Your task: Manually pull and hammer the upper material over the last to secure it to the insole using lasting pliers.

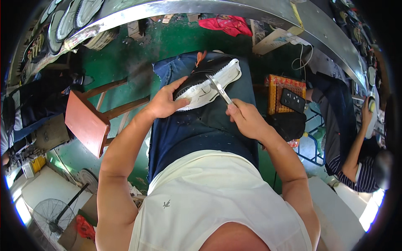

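Across my lap, on dark blue cloth (188,129), lies a black shoe upper (211,66) tipped on its side. Its white underside (205,93) faces me, with a jagged dark edge and dark marks. My left hand (165,98) grips the shoe's left end, thumb on the white underside and fingers over the black side. A silver metal hand tool (221,91) is in my right hand (245,117), fingers wrapped round its lower end. The tool's narrow tip touches or hovers over the shoe near the jagged edge; I cannot tell which. An orange piece (201,57) sticks up behind the shoe.
A metal-edged bench (176,10) curves across the far side, with shoes (67,25) at its left. A reddish stool (88,121) stands left. On the right, a phone (292,100) and black pouch (289,125) rest on a woven seat. Another person (356,167) sits far right.
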The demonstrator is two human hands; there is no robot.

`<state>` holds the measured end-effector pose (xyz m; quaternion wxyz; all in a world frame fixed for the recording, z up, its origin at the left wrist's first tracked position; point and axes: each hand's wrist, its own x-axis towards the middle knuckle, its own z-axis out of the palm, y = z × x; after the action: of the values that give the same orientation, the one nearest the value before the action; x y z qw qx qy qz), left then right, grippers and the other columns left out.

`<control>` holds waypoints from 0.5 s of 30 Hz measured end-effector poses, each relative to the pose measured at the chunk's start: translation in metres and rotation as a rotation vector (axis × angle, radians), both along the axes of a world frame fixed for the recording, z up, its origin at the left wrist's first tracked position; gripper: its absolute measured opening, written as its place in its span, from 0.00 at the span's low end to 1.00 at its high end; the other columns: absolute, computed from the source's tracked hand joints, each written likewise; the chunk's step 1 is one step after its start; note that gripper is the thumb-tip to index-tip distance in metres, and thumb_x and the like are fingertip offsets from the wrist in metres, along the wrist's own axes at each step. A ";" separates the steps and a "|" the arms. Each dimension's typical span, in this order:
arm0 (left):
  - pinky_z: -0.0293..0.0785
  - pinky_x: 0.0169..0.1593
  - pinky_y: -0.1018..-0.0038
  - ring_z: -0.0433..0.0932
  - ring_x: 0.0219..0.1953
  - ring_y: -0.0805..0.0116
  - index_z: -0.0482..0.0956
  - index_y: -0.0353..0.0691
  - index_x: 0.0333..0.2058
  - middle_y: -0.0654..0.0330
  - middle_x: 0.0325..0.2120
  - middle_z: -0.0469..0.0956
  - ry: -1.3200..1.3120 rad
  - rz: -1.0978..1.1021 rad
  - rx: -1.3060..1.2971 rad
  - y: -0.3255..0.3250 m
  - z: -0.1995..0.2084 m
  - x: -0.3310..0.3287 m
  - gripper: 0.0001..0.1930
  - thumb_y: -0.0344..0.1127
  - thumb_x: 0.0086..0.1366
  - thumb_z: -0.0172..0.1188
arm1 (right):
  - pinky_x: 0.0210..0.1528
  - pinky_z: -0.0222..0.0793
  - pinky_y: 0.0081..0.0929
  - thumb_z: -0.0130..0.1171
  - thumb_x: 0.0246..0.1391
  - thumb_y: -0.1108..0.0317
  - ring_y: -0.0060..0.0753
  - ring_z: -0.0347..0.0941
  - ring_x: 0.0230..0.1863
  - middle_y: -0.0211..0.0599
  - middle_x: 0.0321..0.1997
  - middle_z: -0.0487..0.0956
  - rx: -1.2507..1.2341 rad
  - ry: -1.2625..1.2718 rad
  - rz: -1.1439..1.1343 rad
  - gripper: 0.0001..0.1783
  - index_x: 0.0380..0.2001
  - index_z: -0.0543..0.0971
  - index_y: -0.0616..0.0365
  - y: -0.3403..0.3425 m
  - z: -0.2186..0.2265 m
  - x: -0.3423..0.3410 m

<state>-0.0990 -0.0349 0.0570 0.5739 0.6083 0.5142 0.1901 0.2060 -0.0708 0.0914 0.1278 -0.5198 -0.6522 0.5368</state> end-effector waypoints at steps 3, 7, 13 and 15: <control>0.64 0.65 0.72 0.72 0.59 0.67 0.59 0.29 0.69 0.52 0.59 0.73 -0.074 0.021 -0.096 -0.002 -0.006 -0.004 0.39 0.26 0.62 0.67 | 0.45 0.71 0.49 0.46 0.71 0.55 0.65 0.77 0.42 0.60 0.37 0.79 0.230 0.182 -0.069 0.23 0.49 0.74 0.66 0.006 0.007 -0.035; 0.65 0.65 0.72 0.72 0.59 0.67 0.58 0.30 0.70 0.51 0.59 0.73 -0.100 0.013 -0.008 -0.008 -0.026 -0.013 0.40 0.29 0.62 0.68 | 0.45 0.72 0.51 0.47 0.70 0.56 0.66 0.77 0.42 0.60 0.39 0.79 0.184 -0.282 0.224 0.21 0.49 0.74 0.66 0.000 -0.029 -0.052; 0.62 0.67 0.73 0.70 0.62 0.65 0.56 0.34 0.71 0.52 0.63 0.70 -0.110 -0.017 -0.110 -0.002 -0.011 -0.015 0.44 0.29 0.59 0.71 | 0.43 0.71 0.55 0.46 0.70 0.52 0.65 0.77 0.41 0.58 0.38 0.80 0.258 -0.060 0.136 0.23 0.45 0.75 0.66 0.002 -0.013 -0.052; 0.65 0.65 0.71 0.73 0.62 0.58 0.53 0.33 0.71 0.46 0.61 0.73 0.041 -0.151 0.146 0.001 -0.005 -0.018 0.49 0.32 0.55 0.73 | 0.41 0.71 0.53 0.47 0.69 0.54 0.64 0.77 0.40 0.57 0.36 0.81 0.067 -0.187 0.279 0.22 0.45 0.76 0.65 0.005 -0.023 -0.049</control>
<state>-0.1174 -0.0341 0.0521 0.5300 0.6893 0.4635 0.1708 0.1574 -0.0656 0.0687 0.0082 -0.4673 -0.7446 0.4766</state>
